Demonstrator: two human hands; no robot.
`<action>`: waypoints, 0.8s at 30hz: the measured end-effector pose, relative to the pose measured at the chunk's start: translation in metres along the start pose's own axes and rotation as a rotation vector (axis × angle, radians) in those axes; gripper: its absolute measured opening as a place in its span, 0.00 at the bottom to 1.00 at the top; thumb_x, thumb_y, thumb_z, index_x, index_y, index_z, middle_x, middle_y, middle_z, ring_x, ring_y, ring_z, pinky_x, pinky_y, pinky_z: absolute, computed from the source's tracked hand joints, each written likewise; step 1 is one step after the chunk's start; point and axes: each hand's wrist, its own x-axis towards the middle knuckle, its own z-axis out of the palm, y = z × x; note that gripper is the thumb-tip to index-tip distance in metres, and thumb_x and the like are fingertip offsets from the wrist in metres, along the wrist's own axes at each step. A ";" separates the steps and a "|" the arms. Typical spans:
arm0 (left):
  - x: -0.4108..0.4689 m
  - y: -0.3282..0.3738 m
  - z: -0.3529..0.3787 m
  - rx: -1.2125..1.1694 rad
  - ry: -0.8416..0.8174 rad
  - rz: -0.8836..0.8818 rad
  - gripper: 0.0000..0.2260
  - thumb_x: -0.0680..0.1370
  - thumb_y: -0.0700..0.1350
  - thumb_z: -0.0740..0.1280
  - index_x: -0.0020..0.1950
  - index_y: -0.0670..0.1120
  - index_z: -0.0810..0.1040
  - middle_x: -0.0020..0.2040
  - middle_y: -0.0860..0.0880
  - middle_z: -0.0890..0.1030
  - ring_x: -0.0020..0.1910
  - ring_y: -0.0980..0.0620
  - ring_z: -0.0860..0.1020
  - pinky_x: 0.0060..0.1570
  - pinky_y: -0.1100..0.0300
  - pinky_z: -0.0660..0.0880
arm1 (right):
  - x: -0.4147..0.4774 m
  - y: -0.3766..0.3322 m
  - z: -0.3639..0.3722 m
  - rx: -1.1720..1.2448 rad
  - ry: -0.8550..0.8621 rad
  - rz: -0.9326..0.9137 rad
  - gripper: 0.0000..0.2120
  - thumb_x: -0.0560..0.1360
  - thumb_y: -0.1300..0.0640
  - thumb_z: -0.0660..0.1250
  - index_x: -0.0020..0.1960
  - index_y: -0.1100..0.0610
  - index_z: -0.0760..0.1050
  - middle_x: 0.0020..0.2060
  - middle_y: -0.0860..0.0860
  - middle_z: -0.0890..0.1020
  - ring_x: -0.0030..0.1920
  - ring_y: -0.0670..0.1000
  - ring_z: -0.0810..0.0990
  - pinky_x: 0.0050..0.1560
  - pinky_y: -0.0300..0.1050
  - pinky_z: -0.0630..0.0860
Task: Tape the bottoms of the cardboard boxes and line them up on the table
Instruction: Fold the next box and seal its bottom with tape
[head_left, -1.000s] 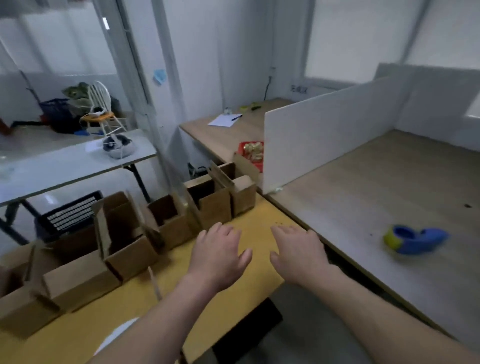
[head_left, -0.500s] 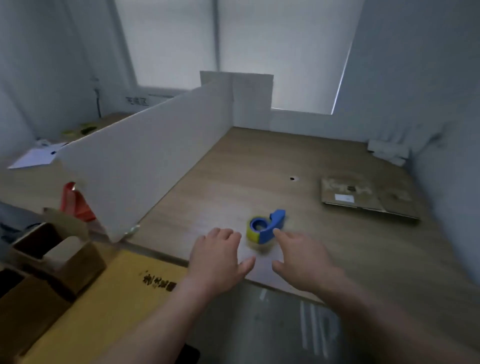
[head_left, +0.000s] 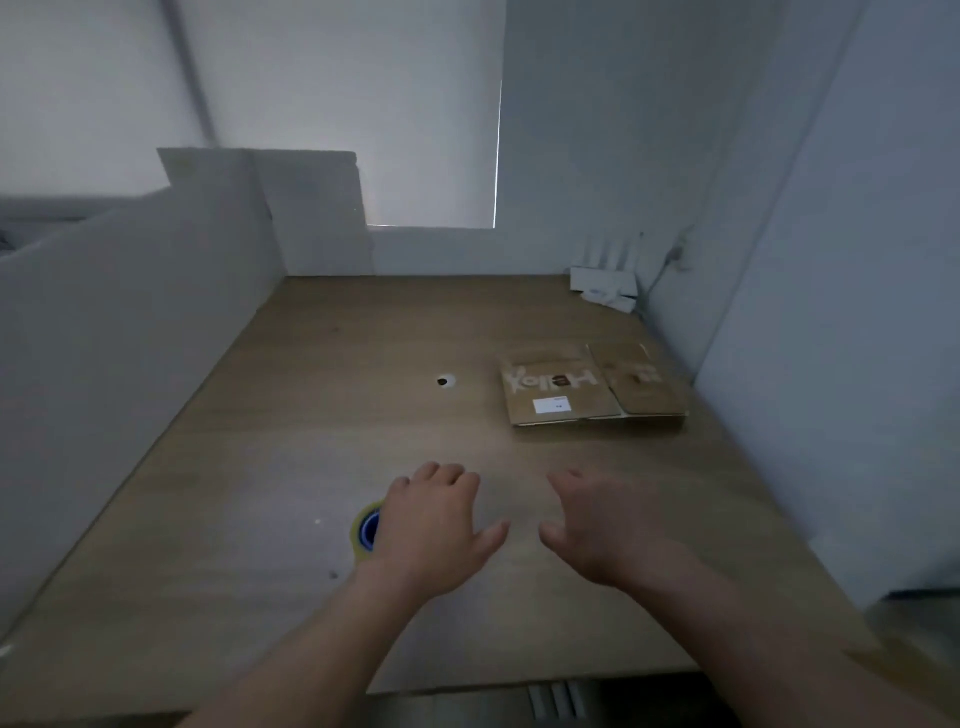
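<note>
My view: I look down over a wooden table (head_left: 311, 415) in dim light, with both bare forearms reaching in from the near edge
Left hand: the left hand (head_left: 434, 525) is palm down at near centre, fingers slack and slightly bent, thumb splayed out to the right; it grasps nothing that I can see
Right hand: the right hand (head_left: 605, 525) hangs just right of the left one and apart from it, released, fingers loosely curved and thumb pointing left toward the other thumb; nothing is in it
Tape dispenser: the blue tape dispenser (head_left: 368, 530) with its yellowish roll lies on the table under the left side of the left hand; only its left part peeks out, the rest is hidden
Contact: I cannot tell whether the left palm touches the dispenser or is above it
Cardboard: the flattened cardboard (head_left: 592, 387) lies at the far right, well apart from both hands; its pale lettering is upside down from my side, and a small white label (head_left: 550, 404) sits close to its near edge
Hole: a small dark hole (head_left: 444, 382) in the tabletop, mid-table, left of the cardboard
Partition: a white partition (head_left: 130, 312) stands along the left edge and turns across the far left corner
Far right corner: a white device (head_left: 605, 286) with upright antennas against the wall, blurred
Background: a pale window blind (head_left: 431, 130) behind the far edge, with a bright slit down its right side
</note>
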 end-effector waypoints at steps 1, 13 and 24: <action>0.014 0.004 0.003 -0.005 0.001 0.007 0.38 0.69 0.71 0.45 0.65 0.51 0.76 0.63 0.52 0.78 0.65 0.49 0.73 0.60 0.50 0.72 | 0.010 0.011 0.002 0.001 -0.001 0.006 0.24 0.76 0.40 0.62 0.68 0.49 0.69 0.65 0.49 0.75 0.63 0.53 0.73 0.58 0.49 0.71; 0.188 0.059 0.046 0.019 -0.098 -0.075 0.38 0.69 0.70 0.45 0.67 0.51 0.75 0.64 0.52 0.78 0.65 0.50 0.73 0.60 0.51 0.72 | 0.155 0.149 0.016 0.061 -0.088 -0.011 0.17 0.74 0.40 0.62 0.56 0.50 0.74 0.55 0.48 0.76 0.60 0.52 0.75 0.54 0.50 0.74; 0.280 0.070 0.086 0.017 -0.215 -0.136 0.30 0.75 0.67 0.56 0.69 0.52 0.72 0.65 0.52 0.77 0.65 0.49 0.73 0.59 0.53 0.73 | 0.240 0.219 0.034 0.080 -0.170 0.014 0.15 0.74 0.39 0.64 0.54 0.47 0.76 0.47 0.46 0.75 0.46 0.47 0.74 0.50 0.49 0.77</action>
